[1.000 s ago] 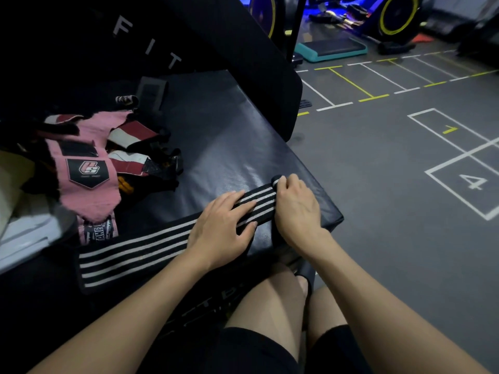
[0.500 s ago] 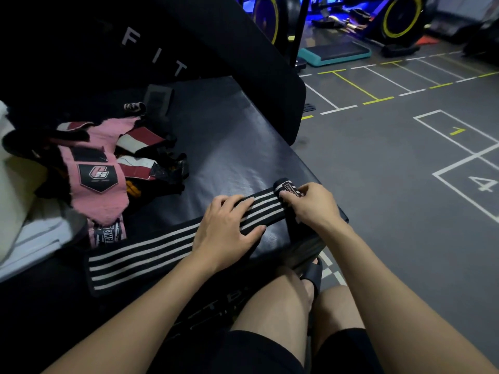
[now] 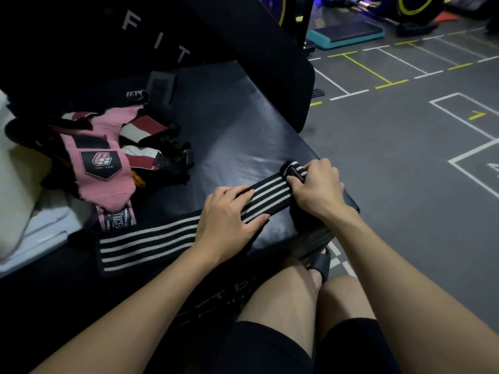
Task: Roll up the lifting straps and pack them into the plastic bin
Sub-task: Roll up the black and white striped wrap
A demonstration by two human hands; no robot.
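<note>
The roll has grown since a second ago: back then the right hand lay over the flat end of the striped strap, and now its curled fingers pinch a small rolled bundle at that end, tipped up so a dark label shows on it. The camera has dipped and swung a little too, sliding the pile further into the picture. From the head view, the left hand is where it was, fingers straight and spread, pressing the strap flat on the black padded bench. The strap runs from the roll at the bench's right corner, under that palm, out to its free end at lower left. Hard to read: the tangled pile of pink, red-and-white and black straps at left overlaps itself, so single pieces blur together, and a pale object at the left edge is cut off, so it cannot be identified. Below the bench, a dark slide sandal peeks out between knee and pad, mostly hidden.
</note>
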